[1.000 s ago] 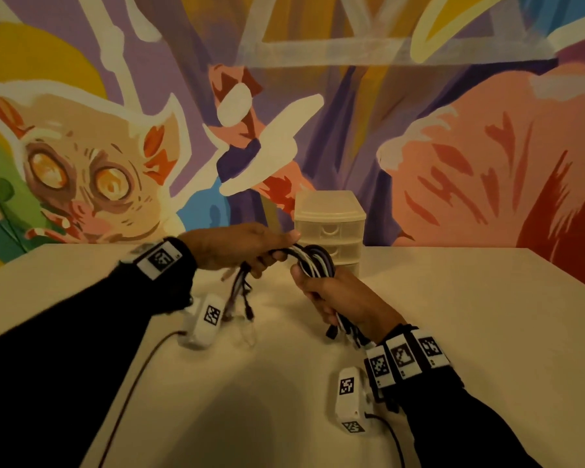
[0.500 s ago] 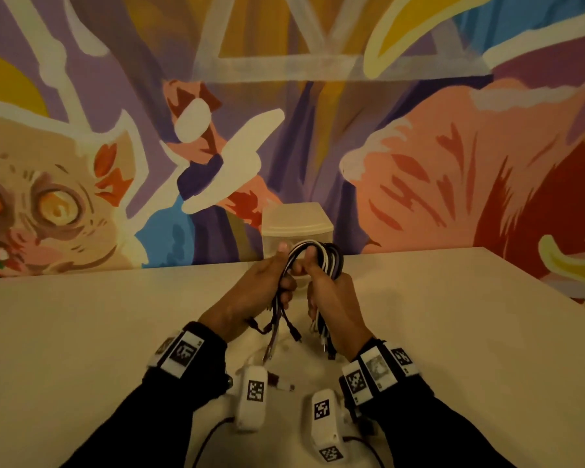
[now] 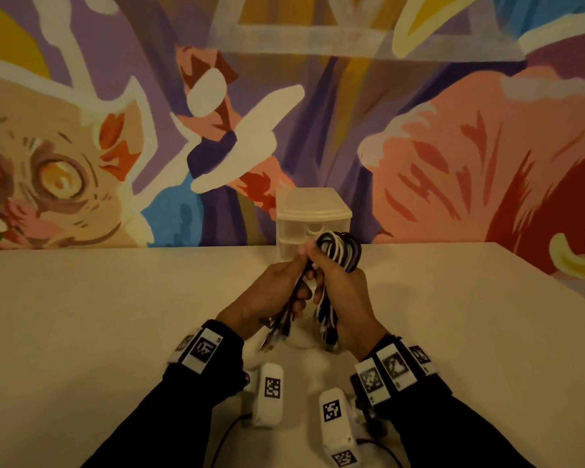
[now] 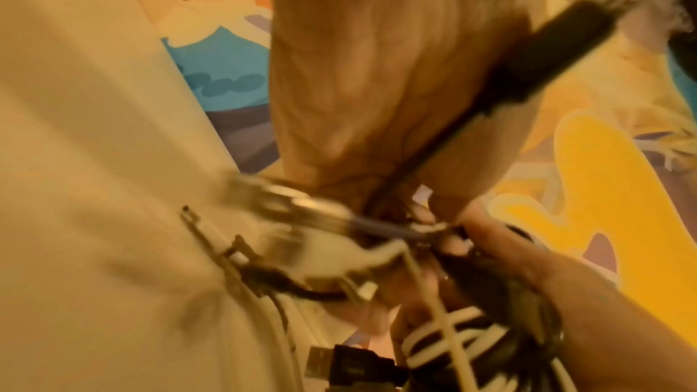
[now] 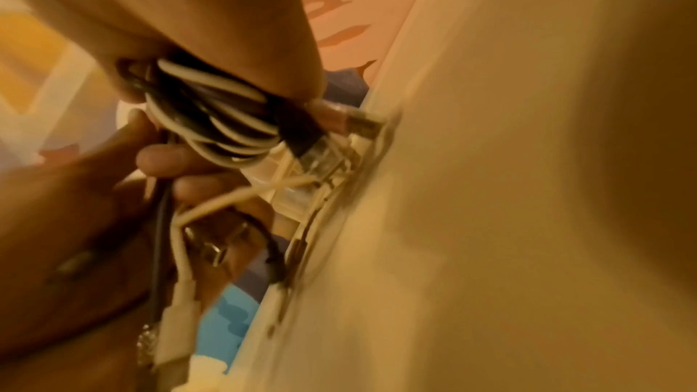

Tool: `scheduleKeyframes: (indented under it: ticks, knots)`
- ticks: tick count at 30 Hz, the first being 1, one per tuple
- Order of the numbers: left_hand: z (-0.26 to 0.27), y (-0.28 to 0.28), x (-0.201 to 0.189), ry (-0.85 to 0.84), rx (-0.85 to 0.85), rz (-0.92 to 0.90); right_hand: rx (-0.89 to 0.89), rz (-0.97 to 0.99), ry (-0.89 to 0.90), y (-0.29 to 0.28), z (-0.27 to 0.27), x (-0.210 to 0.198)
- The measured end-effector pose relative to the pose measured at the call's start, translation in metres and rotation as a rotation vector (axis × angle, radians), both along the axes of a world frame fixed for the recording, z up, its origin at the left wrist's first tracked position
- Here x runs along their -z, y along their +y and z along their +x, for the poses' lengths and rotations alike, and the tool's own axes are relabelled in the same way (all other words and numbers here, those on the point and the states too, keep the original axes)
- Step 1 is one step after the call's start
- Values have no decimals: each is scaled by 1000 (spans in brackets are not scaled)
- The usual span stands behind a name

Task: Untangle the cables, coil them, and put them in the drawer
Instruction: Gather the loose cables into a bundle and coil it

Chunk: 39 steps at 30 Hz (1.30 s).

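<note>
Both hands have drawn closer since half a second ago. From the head, the left hand (image 3: 277,292) and right hand (image 3: 343,298) are gripping the cable bundle (image 3: 340,249) above the table (image 3: 115,315), before the drawer unit (image 3: 313,211). Wrist views are showing fingers curling around cables, plugs dangling.

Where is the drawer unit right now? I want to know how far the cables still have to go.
In the head view the drawer unit stands at the table's far edge against the mural wall, just behind the cable bundle.
</note>
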<state>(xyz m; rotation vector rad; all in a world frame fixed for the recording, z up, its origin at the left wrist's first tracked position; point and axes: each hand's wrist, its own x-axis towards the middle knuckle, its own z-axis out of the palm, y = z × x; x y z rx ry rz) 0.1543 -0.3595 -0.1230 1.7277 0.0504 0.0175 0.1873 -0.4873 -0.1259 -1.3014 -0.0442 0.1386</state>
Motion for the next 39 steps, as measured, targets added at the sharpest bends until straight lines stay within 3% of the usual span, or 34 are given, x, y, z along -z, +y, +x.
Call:
scheduleKeyframes:
  ticks: [2, 7, 15, 22, 27, 30, 33, 39]
  knots:
    - [-5, 2, 3, 34, 43, 24, -26, 133, 91, -4, 4, -1]
    - [-7, 2, 15, -9, 153, -42, -147, 233, 178, -9, 14, 6]
    - [-10, 7, 12, 47, 214, -51, -211, 411, 178, -16, 14, 5]
    - [-12, 12, -5, 85, 260, 504, 59, 263, 166, -12, 17, 6]
    - [-17, -2, -32, 30, 216, 1358, 165, 119, 108, -4, 21, 13]
    - [-21, -18, -28, -55, 107, 1674, 216, 86, 95, -2, 20, 13]
    - [-21, -27, -6, -165, 35, 1688, 278, 90, 100, -9, 23, 11]
    - [-2, -16, -5, -408, 107, 1567, 226, 263, 217, -27, 34, 9]
